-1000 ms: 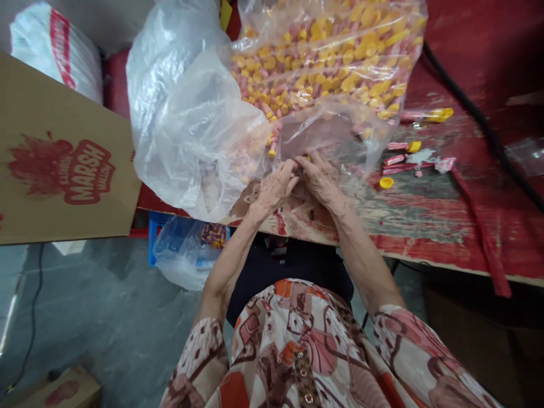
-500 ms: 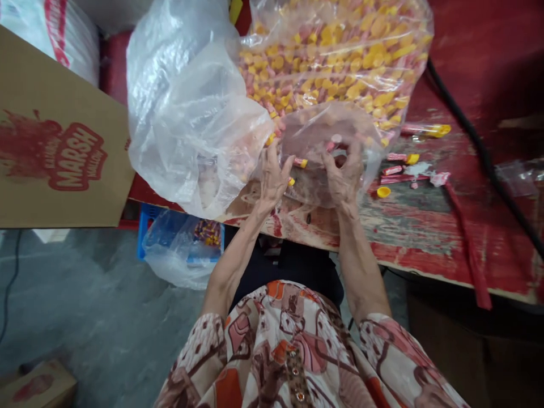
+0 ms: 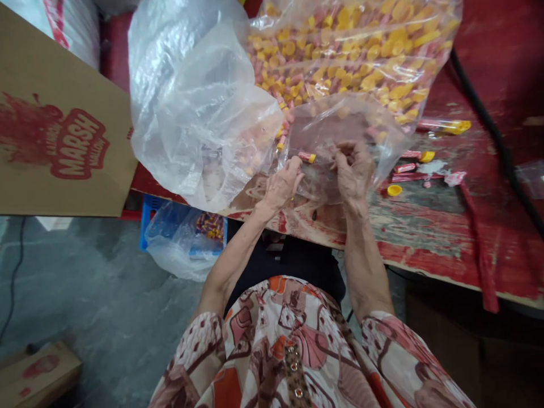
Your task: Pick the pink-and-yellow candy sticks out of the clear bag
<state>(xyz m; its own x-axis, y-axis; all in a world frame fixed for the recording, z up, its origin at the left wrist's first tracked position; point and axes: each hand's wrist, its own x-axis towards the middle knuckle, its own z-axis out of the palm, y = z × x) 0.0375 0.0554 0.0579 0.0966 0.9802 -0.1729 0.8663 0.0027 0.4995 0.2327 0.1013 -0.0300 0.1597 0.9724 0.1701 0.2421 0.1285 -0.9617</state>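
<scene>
My left hand (image 3: 284, 184) is closed at the table's front, its fingertips curled under so that anything in them is hidden. Just beyond them lies a small pink tube with a yellow cap (image 3: 306, 157). Over the loose mouth of a clear plastic bag (image 3: 340, 116), my right hand (image 3: 353, 170) has its thumb and fingers drawn together; I cannot make out what is in them. Many yellow caps and pink tubes (image 3: 340, 51) fill the bag behind. A cloudy plastic bag (image 3: 191, 113) with some pink and yellow pieces showing through stands left of my left hand.
To the right lie loose tubes (image 3: 405, 168), a yellow cap (image 3: 394, 190), a red strip (image 3: 480, 249) and a black cable (image 3: 493, 124). A printed carton (image 3: 63, 130) stands at left. Below the table edge is a blue crate (image 3: 147, 226) with a plastic bag.
My left fingers have curled from spread to closed. My right fingers have drawn together, and the small pink piece near them no longer shows. The whole view has shifted slightly.
</scene>
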